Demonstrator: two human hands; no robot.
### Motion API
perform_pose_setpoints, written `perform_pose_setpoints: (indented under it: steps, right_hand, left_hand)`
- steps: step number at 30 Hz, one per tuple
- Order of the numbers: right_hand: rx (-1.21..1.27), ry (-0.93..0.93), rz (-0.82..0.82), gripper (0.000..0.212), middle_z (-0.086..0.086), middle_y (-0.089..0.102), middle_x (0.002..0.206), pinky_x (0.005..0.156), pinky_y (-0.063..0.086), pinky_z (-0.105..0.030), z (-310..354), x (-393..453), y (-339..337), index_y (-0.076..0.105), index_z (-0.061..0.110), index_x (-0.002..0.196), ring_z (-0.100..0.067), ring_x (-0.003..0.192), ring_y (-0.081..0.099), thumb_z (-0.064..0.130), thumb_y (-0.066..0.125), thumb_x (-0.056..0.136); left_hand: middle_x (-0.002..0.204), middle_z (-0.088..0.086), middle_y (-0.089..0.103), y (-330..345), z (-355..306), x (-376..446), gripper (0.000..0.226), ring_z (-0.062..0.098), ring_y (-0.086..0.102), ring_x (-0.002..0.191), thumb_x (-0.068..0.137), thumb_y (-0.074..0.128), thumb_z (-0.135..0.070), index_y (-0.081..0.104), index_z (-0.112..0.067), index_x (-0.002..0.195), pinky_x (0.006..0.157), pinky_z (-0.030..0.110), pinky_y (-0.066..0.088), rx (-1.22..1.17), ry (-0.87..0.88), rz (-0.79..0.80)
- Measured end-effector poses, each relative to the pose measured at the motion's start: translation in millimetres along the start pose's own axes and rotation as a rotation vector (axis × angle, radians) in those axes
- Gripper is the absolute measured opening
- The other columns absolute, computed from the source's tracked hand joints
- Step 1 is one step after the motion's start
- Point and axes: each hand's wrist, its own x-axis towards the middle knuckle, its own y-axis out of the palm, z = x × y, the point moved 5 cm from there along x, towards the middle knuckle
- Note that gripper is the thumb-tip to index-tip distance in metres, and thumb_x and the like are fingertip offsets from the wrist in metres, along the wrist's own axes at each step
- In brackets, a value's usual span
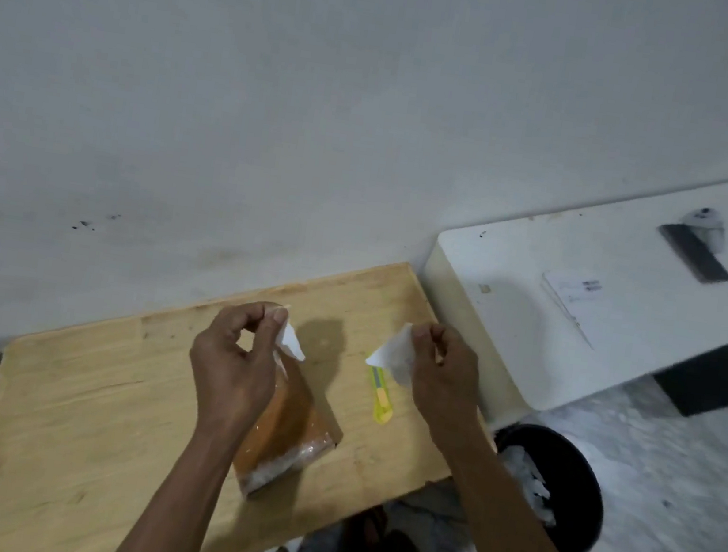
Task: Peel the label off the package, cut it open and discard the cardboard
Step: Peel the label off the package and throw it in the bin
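Both forearms reach in from the bottom edge, and each hand is raised a little above the wooden bench (72, 399). The left hand (235, 360) has its fingers (275, 317) pressed together on a white scrap (291, 342), and the top of the package (287, 423) seems to rise to that same pinch, so this hand probably steadies the parcel. The right hand (442, 374) pinches a second piece of white label paper (393, 354), lifted clear and well apart from the package. I judge the label has torn in two, or that one part is freed while the other clings on.

The package is a flat brown parcel wrapped in clear, glossy film, standing tilted with its lower end on the bench, near the front edge. Its film looks slippery and crinkled, whitish along the bottom seam; no print is readable.

A yellow utility knife (381, 394) lies on the bench between the hands, just beside the package, likely kept within reach for the cutting step, not yet begun. A black bin (565, 487) holding white scraps sits on the floor to the right, below a white table (538, 271), handy for dropping the peeled paper.
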Motion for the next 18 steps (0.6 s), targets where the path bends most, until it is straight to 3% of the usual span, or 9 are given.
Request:
perform_pose_setpoints:
  steps: [2,4,6,10,14,18]
  right_hand:
    - [-0.043,0.024,-0.074,0.020,-0.001,0.064,0.079,0.055,0.042,-0.014,-7,-9,-18,0.064,0.013,0.087,-0.006,0.068,0.056,0.027,0.055,0.099]
    - [-0.075,0.069,-0.144,0.021,-0.005,0.065,0.081,0.062,0.045,-0.022,-22,-16,-43,0.064,0.011,0.089,-0.012,0.071,0.057,0.027,0.055,0.099]
    - [-0.102,0.110,-0.197,0.019,-0.002,0.066,0.084,0.069,0.049,-0.032,-37,-23,-71,0.065,0.015,0.091,-0.015,0.077,0.060,0.029,0.055,0.098]
    - [-0.113,0.193,-0.295,0.017,0.000,0.066,0.086,0.066,0.046,-0.029,-75,-35,-130,0.064,0.016,0.092,-0.015,0.079,0.060,0.028,0.055,0.098]
    - [-0.152,0.303,-0.390,0.024,0.003,0.062,0.072,0.055,0.036,-0.023,-125,-43,-192,0.064,0.015,0.079,-0.011,0.066,0.055,0.028,0.055,0.097]
    - [-0.154,0.429,-0.508,0.021,-0.001,0.066,0.076,0.063,0.040,-0.027,-182,-46,-259,0.068,0.012,0.086,-0.016,0.070,0.060,0.026,0.059,0.097]
  left_hand:
    - [0.086,-0.015,0.075,21,9,-12,0.006,0.007,0.069,0.083,0.090,0.070,-0.032,0.074,-0.032,0.085,0.077,0.036,0.055,-0.024,-0.059,0.078]
    - [0.078,-0.024,0.072,42,10,-25,0.010,-0.001,0.067,0.076,0.090,0.070,-0.028,0.072,-0.034,0.082,0.075,0.024,0.052,-0.050,-0.077,0.161]
    - [0.074,-0.014,0.073,62,7,-40,0.010,0.004,0.066,0.073,0.091,0.070,-0.024,0.072,-0.026,0.081,0.069,0.020,0.050,-0.046,-0.054,0.235]
    - [0.076,0.007,0.072,101,14,-69,0.014,0.012,0.064,0.071,0.091,0.070,-0.021,0.071,-0.014,0.079,0.068,0.020,0.048,-0.007,-0.033,0.348]
    - [0.069,0.000,0.071,155,22,-105,0.023,0.013,0.068,0.070,0.089,0.068,-0.033,0.069,-0.019,0.071,0.071,0.036,0.053,0.080,-0.053,0.453]
    - [0.066,-0.006,0.069,234,8,-164,0.018,0.007,0.065,0.065,0.087,0.073,-0.022,0.070,-0.018,0.070,0.067,0.031,0.051,0.158,-0.001,0.562]
